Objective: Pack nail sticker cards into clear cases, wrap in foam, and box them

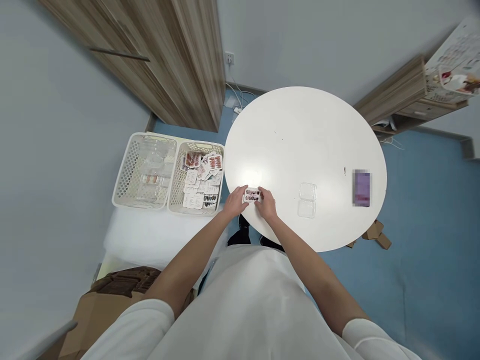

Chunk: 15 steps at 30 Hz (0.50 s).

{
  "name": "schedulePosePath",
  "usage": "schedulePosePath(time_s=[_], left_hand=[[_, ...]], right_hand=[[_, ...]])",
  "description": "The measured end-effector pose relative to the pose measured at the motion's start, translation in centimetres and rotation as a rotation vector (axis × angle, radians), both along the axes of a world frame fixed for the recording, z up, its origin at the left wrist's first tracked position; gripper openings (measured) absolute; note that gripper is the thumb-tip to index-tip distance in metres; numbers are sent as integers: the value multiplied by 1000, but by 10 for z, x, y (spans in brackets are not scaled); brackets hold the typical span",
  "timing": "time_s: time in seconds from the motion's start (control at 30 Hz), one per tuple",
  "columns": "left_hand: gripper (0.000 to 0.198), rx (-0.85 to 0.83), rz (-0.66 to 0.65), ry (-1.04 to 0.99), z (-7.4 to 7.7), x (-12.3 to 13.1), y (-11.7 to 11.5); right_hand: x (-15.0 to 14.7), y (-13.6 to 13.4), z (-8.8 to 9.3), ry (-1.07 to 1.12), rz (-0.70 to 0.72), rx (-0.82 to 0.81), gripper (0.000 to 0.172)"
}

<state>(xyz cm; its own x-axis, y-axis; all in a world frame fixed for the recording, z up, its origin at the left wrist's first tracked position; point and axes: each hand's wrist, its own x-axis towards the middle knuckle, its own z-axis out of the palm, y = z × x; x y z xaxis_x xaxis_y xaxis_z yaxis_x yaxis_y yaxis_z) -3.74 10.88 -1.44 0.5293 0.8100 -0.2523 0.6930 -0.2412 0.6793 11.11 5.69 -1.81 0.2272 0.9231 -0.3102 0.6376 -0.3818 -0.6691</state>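
Note:
Between my two hands is a small white card of press-on nails (251,195), with two rows of dark and pinkish nails on it. My left hand (235,201) is closed on the card's left end. On the opposite end, the fingers of my right hand (267,204) pinch the card's edge. The card is at the near left edge of the round white table (300,130). To the right of my right hand, a clear plastic case (307,200) lies unfolded on the tabletop.
Left of the table, one white basket (171,200) holds many nail cards (197,180). Beside it, another white basket (122,185) contains clear plastic cases (152,165). A blurred purple item (362,188) lies at the table's right. Cardboard pieces (375,231) are on the floor.

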Motion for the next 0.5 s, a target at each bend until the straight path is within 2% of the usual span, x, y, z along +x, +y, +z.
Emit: schedulePosePath(time_s=[0.13, 0.27, 0.5], left_hand=[[63, -25, -25, -47, 4, 5, -10], [63, -38, -63, -101, 10, 20, -24], [64, -60, -189, -169, 15, 74, -63]], right_hand=[[12, -15, 4, 103, -2, 41, 62], [30, -37, 14, 109, 12, 74, 65], [89, -94, 27, 75, -12, 79, 62]])
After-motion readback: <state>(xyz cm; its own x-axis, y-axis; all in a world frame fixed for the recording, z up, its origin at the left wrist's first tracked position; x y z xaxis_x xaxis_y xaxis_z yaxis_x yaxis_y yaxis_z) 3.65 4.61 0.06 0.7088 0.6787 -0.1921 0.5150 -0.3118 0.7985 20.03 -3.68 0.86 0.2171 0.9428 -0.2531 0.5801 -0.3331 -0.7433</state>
